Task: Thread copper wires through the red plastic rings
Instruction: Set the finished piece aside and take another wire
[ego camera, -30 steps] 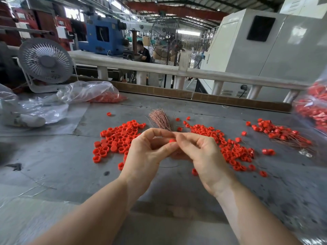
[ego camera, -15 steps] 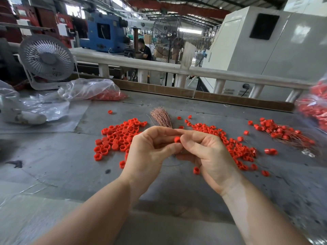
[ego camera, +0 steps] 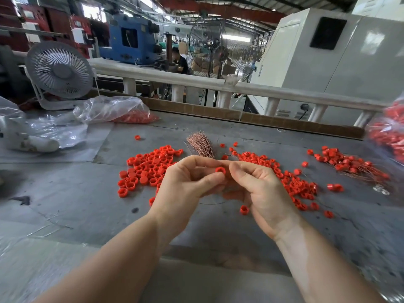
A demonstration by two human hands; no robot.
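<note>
My left hand [ego camera: 185, 184] pinches a small red plastic ring [ego camera: 220, 170] between thumb and forefinger, above the grey table. My right hand [ego camera: 260, 189] is close beside it, fingers curled toward the ring; whether it holds a wire is too fine to see. A thin wire loop [ego camera: 213, 203] hangs below the hands. A bundle of copper wires [ego camera: 201, 145] lies just behind my hands. Loose red rings form a pile on the left [ego camera: 148, 169] and another on the right [ego camera: 290, 180]. Rings with wires through them lie at far right [ego camera: 349, 164].
A clear plastic bag with red rings [ego camera: 118, 112] lies at the back left, near a white desk fan [ego camera: 59, 73]. Another bag of rings [ego camera: 391, 132] sits at the right edge. A single ring [ego camera: 244, 209] lies under my right hand. A white railing [ego camera: 218, 86] borders the table's far side.
My hands have risen a little and drawn slightly apart. The red ring between the fingertips is now more plainly visible.
</note>
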